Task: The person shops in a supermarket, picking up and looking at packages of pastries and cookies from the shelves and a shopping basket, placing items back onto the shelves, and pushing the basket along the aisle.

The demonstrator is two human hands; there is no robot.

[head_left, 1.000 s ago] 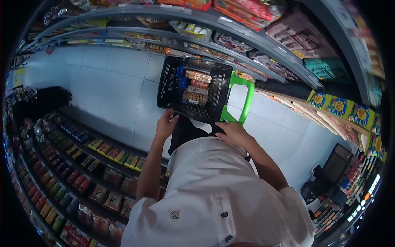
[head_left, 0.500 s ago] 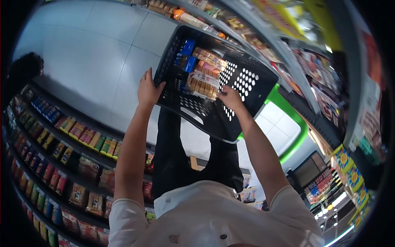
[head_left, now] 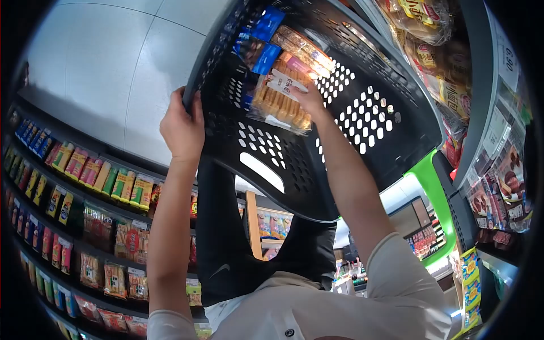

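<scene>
A black plastic shopping basket (head_left: 306,170) with punched holes tilts in front of me. My left hand (head_left: 184,124) is closed round its left rim. Inside, my right hand (head_left: 307,101) has its fingers on a clear pack of biscuits (head_left: 280,105) with a white label. It appears to grip the pack at the label's right side, though the fingertips are partly hidden. Beyond that pack lies another long clear pack of baked snacks (head_left: 303,48). Blue packets (head_left: 266,56) sit at the basket's left end.
Shelves of tubes and snack bags (head_left: 113,181) run along my left. Bread packs (head_left: 430,62) fill a shelf close to the basket's right side. A bright green handle (head_left: 436,198) extends from the basket's near right corner. Pale tiled floor (head_left: 119,62) shows at upper left.
The basket appears larger and nearer. My right hand has moved from the biscuit pack's edge onto its label. My left hand, formerly spread beside the rim, now wraps round it.
</scene>
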